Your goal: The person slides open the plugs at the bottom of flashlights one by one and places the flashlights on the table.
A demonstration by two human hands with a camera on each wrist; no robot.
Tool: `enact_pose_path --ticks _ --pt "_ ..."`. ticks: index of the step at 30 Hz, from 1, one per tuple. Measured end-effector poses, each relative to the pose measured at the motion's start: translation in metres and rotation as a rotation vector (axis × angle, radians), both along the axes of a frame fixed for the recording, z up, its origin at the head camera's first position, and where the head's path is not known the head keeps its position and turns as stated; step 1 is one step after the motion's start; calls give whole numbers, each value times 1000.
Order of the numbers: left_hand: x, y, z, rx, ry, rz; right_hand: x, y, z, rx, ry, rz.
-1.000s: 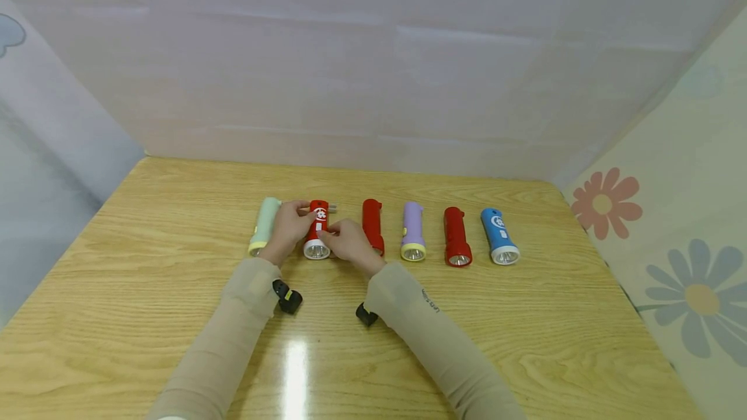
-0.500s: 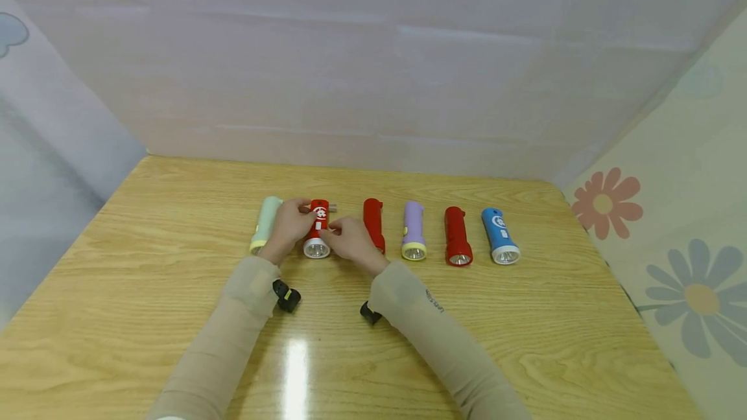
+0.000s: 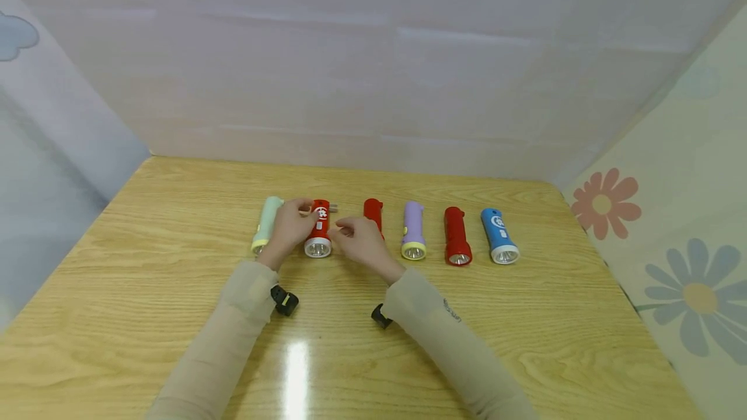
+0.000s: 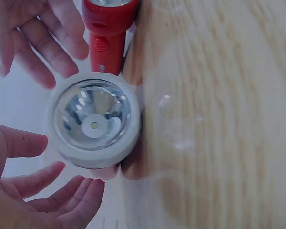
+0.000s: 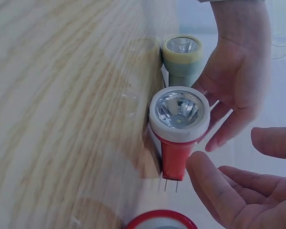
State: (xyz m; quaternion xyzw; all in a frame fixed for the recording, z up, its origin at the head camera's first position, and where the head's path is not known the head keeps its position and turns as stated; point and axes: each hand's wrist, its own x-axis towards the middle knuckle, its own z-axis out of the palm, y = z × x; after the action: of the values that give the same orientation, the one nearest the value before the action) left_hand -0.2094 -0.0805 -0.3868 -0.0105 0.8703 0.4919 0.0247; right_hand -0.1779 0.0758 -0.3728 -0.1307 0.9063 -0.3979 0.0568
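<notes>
On the table lies a red flashlight [image 3: 318, 229] with a white rim around its lens, a white emblem and a small white switch. Two metal plug prongs [image 5: 170, 185] stick out from its side. My left hand [image 3: 290, 225] is at its left, fingers loosely bent along the body, thumb near the emblem. In the left wrist view, thumb and fingers stand apart around the white lens head [image 4: 93, 119]. To the right, my right hand [image 3: 363, 243] is off the flashlight with relaxed fingers, partly hiding an all-red flashlight [image 3: 373, 211] behind it.
A mint flashlight [image 3: 268, 222] with a yellow rim lies left of my left hand. Further right along the row are a purple flashlight [image 3: 413, 229], another red one [image 3: 457, 235] and a blue one [image 3: 498, 235]. A cloth backdrop [image 3: 373, 83] rises behind the wooden table [image 3: 350, 368].
My right hand has drawn back to the right from the white-rimmed red flashlight, its fingers loosening. My left hand stays nearly in place beside it. The flashlights have not visibly moved.
</notes>
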Motion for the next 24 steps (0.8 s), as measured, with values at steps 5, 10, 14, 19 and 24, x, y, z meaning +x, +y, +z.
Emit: enact_pose_path --ticks 5,10,14,19,24 --pt "5 -2 5 -45 102 0 4 12 2 -28 63 7" --pt "12 -6 11 -49 198 -32 14 27 9 -129 52 -14" --pt "21 -9 15 -29 228 -78 23 43 12 -194 42 -25" --pt "31 -12 19 -4 256 -116 30 63 10 -271 26 -9" --pt "39 -14 23 29 278 -154 34 78 12 -295 35 9"
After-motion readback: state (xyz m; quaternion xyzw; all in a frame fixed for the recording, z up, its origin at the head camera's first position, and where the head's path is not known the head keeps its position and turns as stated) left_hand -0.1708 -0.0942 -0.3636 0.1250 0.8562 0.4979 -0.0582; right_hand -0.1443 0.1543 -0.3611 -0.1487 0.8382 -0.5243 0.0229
